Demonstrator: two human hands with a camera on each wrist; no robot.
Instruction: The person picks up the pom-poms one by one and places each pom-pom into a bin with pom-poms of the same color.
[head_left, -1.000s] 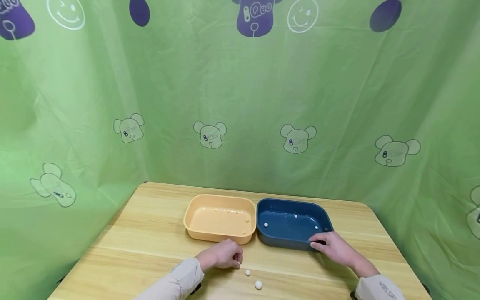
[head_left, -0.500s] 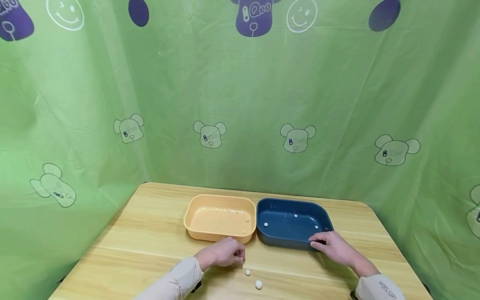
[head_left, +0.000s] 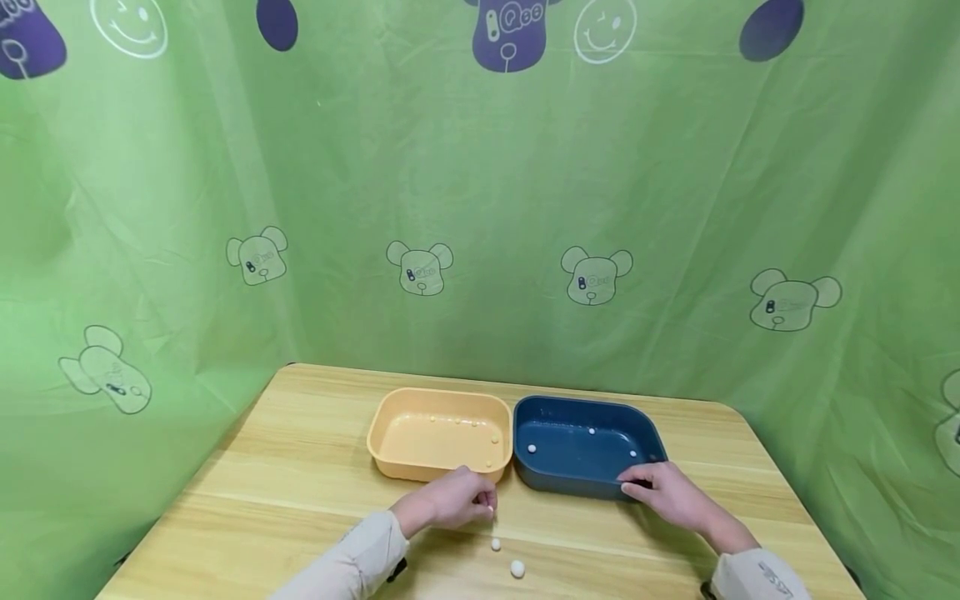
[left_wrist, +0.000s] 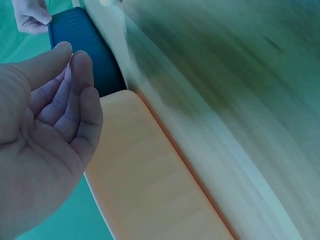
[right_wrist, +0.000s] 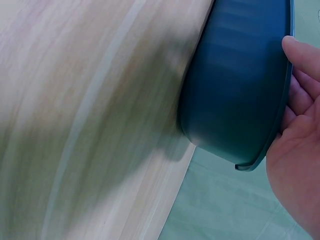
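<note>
My left hand [head_left: 457, 498] is just in front of the peach bin [head_left: 438, 475]. Its thumb and index finger pinch a small white ball, mostly hidden, of which only a speck shows at the fingertips. The left wrist view has the same hand [left_wrist: 55, 110] beside the peach bin's outer wall [left_wrist: 145, 170]. My right hand [head_left: 667, 496] grips the near right rim of the dark blue bin [head_left: 562, 485], thumb outside and fingers inside. On the table lie a small white ball [head_left: 496, 544] and a larger white ball [head_left: 517, 569].
The two bins stand side by side on the wooden table [head_left: 315, 433]. Several small yellow balls [head_left: 457, 422] lie in the peach bin, and white balls [head_left: 532, 448] in the blue one. A green printed curtain [head_left: 480, 333] surrounds the table.
My left hand has moved a little to the right and away from me, up off the table, with its fingertips together. The right hand, bins and loose balls have stayed in place.
</note>
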